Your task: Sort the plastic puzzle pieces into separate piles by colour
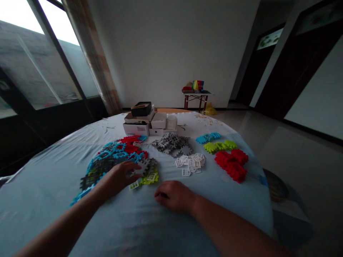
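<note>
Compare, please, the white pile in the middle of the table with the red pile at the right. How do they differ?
The white pile spreads loosely, whereas the red pile is stacked in compact clumps. The white pile's pieces look like openwork window frames; the red pile's show toothed edges. Both lie on the cloth-covered table.

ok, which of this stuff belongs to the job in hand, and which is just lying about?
Likely in the job:
mixed-colour pile, by the left hand
grey pile
white lattice pieces
blue, lime-green and red stacks

Probably just lying about:
black box
white boxes
small table by the wall
yellow bag
</note>
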`<state>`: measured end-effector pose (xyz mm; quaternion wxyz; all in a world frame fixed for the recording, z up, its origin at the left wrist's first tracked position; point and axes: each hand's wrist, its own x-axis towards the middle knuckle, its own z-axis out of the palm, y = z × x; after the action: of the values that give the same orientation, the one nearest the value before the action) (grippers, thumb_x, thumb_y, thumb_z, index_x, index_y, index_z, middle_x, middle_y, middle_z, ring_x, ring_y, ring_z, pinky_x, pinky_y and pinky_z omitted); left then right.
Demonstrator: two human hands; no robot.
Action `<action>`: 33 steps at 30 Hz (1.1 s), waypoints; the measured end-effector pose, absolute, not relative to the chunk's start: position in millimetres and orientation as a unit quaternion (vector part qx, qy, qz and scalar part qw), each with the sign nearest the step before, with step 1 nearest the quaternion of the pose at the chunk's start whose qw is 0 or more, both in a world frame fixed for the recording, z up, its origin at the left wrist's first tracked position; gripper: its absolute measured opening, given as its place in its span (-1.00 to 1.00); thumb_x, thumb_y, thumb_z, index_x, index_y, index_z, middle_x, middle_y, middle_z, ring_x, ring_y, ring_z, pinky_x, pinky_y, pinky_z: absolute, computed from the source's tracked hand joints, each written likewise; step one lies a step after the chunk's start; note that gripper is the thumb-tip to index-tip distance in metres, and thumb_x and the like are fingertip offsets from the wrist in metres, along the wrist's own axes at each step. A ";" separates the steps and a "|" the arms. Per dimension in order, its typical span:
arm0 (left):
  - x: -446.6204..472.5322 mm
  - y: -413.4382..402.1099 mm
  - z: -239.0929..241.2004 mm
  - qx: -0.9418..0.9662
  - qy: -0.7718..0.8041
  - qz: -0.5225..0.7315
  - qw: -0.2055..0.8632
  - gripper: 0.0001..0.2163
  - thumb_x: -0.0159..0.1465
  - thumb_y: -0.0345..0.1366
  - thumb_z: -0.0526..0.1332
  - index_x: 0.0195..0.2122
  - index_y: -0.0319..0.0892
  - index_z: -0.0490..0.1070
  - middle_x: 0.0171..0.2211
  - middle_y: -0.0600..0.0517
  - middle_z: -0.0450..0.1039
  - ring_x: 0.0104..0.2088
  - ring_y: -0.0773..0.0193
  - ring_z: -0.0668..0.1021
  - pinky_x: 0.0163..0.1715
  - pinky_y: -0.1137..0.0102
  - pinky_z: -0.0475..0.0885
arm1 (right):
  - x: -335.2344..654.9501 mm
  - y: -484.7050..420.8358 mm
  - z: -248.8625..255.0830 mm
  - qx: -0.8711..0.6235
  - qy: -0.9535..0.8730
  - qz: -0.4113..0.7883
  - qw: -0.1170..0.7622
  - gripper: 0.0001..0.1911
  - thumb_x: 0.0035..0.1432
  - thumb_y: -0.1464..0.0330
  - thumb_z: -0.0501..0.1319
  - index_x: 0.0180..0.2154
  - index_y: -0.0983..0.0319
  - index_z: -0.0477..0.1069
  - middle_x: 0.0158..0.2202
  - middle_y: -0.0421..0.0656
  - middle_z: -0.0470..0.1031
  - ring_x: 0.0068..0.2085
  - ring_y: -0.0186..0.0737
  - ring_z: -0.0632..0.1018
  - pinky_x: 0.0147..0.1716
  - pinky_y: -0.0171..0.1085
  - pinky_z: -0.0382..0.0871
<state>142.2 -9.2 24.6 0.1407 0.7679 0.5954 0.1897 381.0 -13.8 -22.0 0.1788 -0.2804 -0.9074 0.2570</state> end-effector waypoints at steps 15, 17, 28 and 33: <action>114.9 -35.5 -2.0 0.793 0.567 0.153 0.162 -0.75 0.15 -0.17 0.10 -0.24 -0.11 0.48 -0.20 -0.02 0.49 -0.19 0.21 0.50 -0.14 0.38 0.38 | 381.0 -14.7 -24.5 -0.271 -0.912 0.242 0.191 -0.77 0.12 0.34 0.10 -0.23 0.25 0.47 -0.32 -0.12 0.50 -0.26 -0.29 0.48 -0.24 -0.38 0.27; 112.5 -38.3 -0.6 0.778 0.586 0.158 0.165 -0.72 0.16 -0.17 0.07 -0.23 -0.13 0.49 -0.21 -0.03 0.50 -0.21 0.20 0.51 -0.15 0.40 0.38 | 381.2 -15.5 -22.9 -0.271 -0.910 0.249 0.189 -0.77 0.12 0.35 0.09 -0.23 0.26 0.47 -0.31 -0.11 0.50 -0.25 -0.29 0.48 -0.23 -0.38 0.27; 128.9 -23.9 18.8 0.676 0.655 0.258 0.219 -0.62 0.08 -0.02 0.09 -0.29 -0.22 0.49 -0.42 -0.02 0.51 -0.43 0.23 0.49 -0.43 0.43 0.37 | 379.2 -14.6 -22.6 -0.286 -0.909 0.248 0.176 -0.75 0.11 0.33 0.08 -0.24 0.26 0.47 -0.30 -0.11 0.51 -0.26 -0.28 0.49 -0.25 -0.39 0.27; 196.3 3.7 28.3 0.658 0.600 0.322 0.322 -0.61 0.07 -0.04 0.11 -0.31 -0.29 0.47 -0.53 -0.02 0.46 -0.52 0.28 0.46 -0.52 0.44 0.34 | 379.6 -15.9 -18.7 -0.312 -0.907 0.239 0.154 -0.74 0.11 0.30 0.08 -0.23 0.23 0.47 -0.31 -0.12 0.52 -0.29 -0.27 0.50 -0.28 -0.37 0.27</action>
<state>196.3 3.7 28.3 0.3220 0.6577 0.5998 0.3224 379.6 -15.9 -18.7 0.1537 -0.3117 -0.9067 0.2389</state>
